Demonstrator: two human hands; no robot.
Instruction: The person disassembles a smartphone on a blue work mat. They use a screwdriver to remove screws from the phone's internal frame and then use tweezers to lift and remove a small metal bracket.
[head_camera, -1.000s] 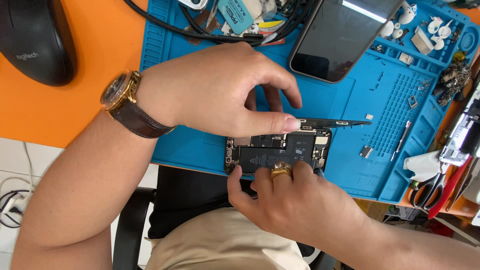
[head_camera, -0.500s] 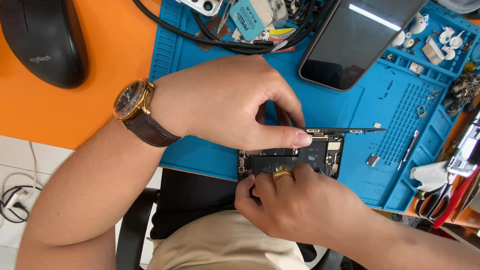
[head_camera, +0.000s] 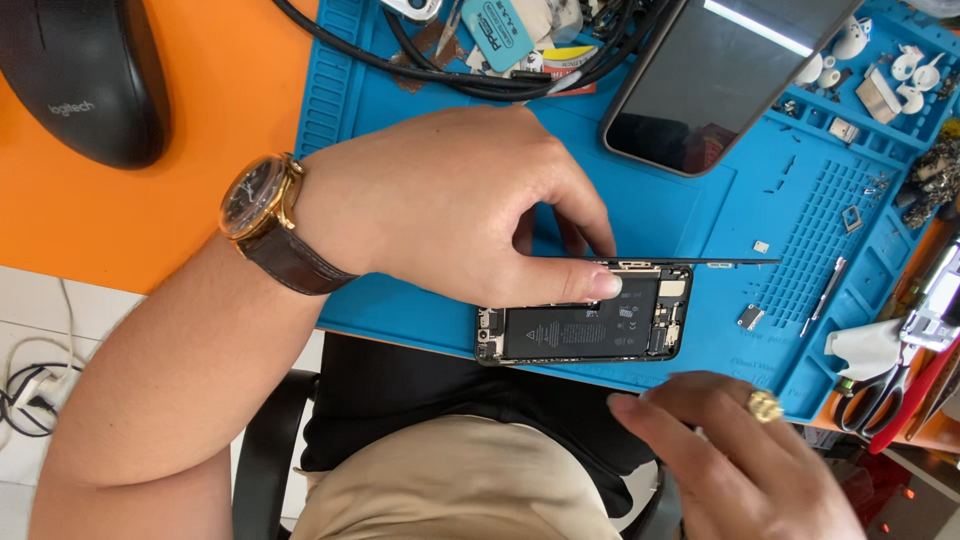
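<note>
- At the near edge of the blue work mat (head_camera: 420, 310), I see my left hand (head_camera: 450, 205) arched over an opened phone body (head_camera: 585, 330), knuckles up and wrist bent in from the left.
- Its thumb (head_camera: 570, 285) lies flat and points right, with the tip pressed on the upper part of the phone body, just under the thin screen panel (head_camera: 700, 262) that stands on edge along the phone's far side. The index finger curls down behind that panel; the hand is closed to a pinch, though I cannot tell whether it truly grips the panel or only steadies it.
- A gold watch on a brown strap (head_camera: 262, 205) sits on that wrist.
- My right hand (head_camera: 740, 460) is low at the right, off the mat and clear of the phone, fingers loosely spread and holding nothing; a gold ring (head_camera: 765, 405) is on one finger.
- Inside the phone body I make out the dark battery and the boards at each end.
- Farther back on the mat lies a second phone (head_camera: 720, 80), screen up, beside a tangle of black cables (head_camera: 520, 75); small screws and parts fill the moulded trays at the right.
- The mat rests on an orange desk (head_camera: 190, 200), with a black mouse (head_camera: 85, 75) at its far left corner.
- Scissors (head_camera: 880, 395) and a white cloth sit at the right edge.
</note>
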